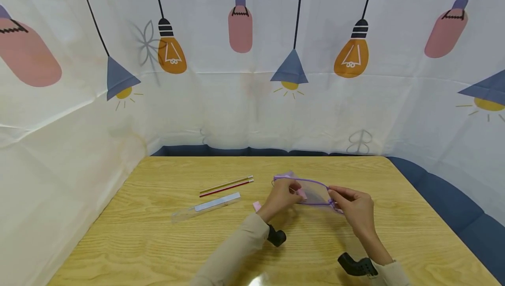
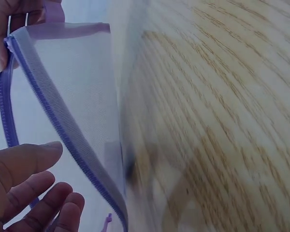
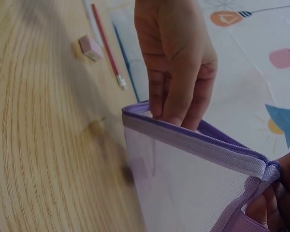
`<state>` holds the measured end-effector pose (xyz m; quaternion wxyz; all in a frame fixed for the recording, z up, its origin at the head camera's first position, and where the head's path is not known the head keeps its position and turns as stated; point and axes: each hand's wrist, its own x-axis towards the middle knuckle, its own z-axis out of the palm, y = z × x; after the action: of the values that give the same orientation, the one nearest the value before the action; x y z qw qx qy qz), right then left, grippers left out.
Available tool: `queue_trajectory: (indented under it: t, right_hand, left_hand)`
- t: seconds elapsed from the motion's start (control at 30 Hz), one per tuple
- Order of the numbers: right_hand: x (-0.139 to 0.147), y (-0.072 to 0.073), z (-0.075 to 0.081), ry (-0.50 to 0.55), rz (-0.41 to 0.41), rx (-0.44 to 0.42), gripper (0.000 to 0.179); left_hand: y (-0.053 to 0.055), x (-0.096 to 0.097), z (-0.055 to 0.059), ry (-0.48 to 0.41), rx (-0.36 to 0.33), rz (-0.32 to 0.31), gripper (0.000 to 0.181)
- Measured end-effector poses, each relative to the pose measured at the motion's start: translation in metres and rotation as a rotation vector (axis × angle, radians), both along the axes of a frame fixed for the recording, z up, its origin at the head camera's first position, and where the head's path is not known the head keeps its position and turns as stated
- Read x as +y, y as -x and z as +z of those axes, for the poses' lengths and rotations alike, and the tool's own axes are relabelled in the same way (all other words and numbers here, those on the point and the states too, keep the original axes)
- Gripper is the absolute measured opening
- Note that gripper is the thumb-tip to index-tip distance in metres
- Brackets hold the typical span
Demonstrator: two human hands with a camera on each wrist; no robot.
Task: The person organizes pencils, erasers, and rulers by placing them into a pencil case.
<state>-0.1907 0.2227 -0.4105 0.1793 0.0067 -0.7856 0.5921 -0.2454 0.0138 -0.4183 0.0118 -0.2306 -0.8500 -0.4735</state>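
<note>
A purple mesh zipper pouch [image 1: 315,191] is held up above the table with its zipped edge spread apart. My right hand [image 1: 357,209] pinches the pouch's right corner by the zipper end. The left hand [image 1: 282,196] reaches in at the pouch mouth; its thumb and loosely bent fingers stand apart in the left wrist view, with nothing seen between them. By those fingertips a pink block [image 1: 301,194] shows at the pouch. Through the mesh, a faint blocky shape [image 3: 139,166] appears low down, too blurred to name.
On the wooden table [image 1: 130,233], left of the hands, lie a gold pencil [image 1: 225,184], a red pencil [image 1: 226,188] and a clear strip with a pale label [image 1: 217,202], perhaps a ruler. A pink eraser [image 3: 90,47] rests near my left wrist. Patterned cloth [image 1: 252,110] hangs behind.
</note>
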Motion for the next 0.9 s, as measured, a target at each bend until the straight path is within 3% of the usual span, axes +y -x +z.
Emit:
queue_trajectory:
  t: [0.3, 0.67, 0.9]
  right_hand:
    - [0.001, 0.0, -0.001, -0.01, 0.002, 0.02, 0.028]
    - [0.0, -0.001, -0.002, -0.005, 0.015, 0.029, 0.028]
    - [0.0, 0.0, -0.002, -0.011, 0.01, 0.024, 0.028]
  left_hand:
    - [-0.004, -0.009, 0.008, 0.044, 0.053, 0.013, 0.025]
    - [-0.011, -0.018, 0.017, 0.059, 0.045, -0.033, 0.022]
    - [-0.013, -0.025, 0.02, 0.156, 0.201, -0.066, 0.017]
